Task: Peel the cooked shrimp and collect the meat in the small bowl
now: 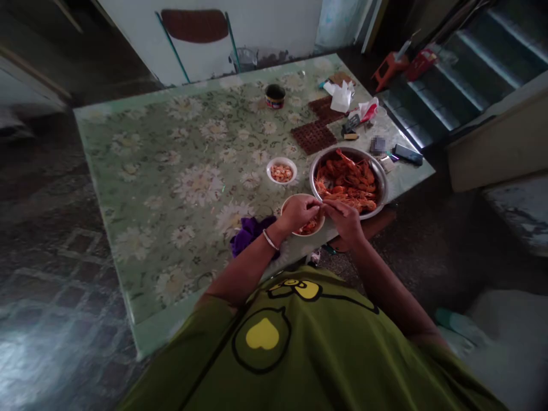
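Note:
My left hand (301, 212) and my right hand (343, 218) meet fingertip to fingertip, both pinched closed. Whatever is between them is too small and hidden to make out. They hover over the near rim of a bowl (309, 230) with reddish shell scraps, partly covered by my left hand. Just beyond my right hand stands a wide metal basin (384, 181), heaped with whole red-orange cooked shrimp or crayfish (349, 177). A small white bowl (268, 172) farther back holds pale orange peeled pieces (281, 173).
A purple cloth (248, 234) lies by my left wrist. Farther back are an open can (274, 97), brown woven mats (314, 137), crumpled tissues (341, 96) and a dark phone (408, 154). A chair (194, 25) stands behind the flower-patterned table (171, 188); stairs (462, 74) rise at right.

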### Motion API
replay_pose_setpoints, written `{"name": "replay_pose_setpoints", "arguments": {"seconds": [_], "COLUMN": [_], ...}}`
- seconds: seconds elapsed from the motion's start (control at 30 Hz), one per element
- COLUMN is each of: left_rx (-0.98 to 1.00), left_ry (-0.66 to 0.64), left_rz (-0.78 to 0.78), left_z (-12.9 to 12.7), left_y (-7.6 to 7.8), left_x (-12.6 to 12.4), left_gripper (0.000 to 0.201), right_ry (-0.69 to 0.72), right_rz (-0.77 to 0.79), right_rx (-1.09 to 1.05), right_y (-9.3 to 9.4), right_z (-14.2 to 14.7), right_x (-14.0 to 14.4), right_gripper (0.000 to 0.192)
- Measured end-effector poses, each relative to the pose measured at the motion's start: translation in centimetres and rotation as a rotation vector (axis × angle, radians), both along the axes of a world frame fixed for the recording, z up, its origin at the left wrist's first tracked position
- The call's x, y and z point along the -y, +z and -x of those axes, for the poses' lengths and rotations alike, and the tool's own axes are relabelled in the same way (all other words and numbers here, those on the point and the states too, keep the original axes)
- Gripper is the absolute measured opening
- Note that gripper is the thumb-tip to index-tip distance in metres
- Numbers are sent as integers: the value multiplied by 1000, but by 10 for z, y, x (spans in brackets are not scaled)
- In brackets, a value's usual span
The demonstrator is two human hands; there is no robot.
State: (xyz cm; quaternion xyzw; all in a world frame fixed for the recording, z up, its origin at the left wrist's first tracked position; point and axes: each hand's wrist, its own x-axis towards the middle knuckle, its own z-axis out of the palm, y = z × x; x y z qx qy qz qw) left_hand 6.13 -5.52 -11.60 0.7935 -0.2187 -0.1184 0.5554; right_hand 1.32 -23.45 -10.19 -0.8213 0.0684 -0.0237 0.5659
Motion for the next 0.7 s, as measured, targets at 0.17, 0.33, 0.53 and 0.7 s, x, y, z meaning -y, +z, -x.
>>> {"name": "replay_pose_setpoints", "arguments": {"seconds": [0.17,0.33,0.53,0.7], "left_rx": [-33,39,172,69], "left_ry": [79,128,197,196], "left_rz": [-17,-92,-145,-46], "left_z": [3,6,3,6], "left_y": [-1,5,7,23], "left_x": [0,-1,-3,-11], "left_gripper": [17,16,15,14], "right_ry": [-101,-100,-39,-101], "right_rz": [-229,-513,-684,-590], "right_rx": [-122,-288,-414,-360], "right_y": [4,13,18,9], "right_z": [-1,1,-1,-5], "right_x": [-4,-9,-5,7], "right_gripper": [40,42,41,41]}}
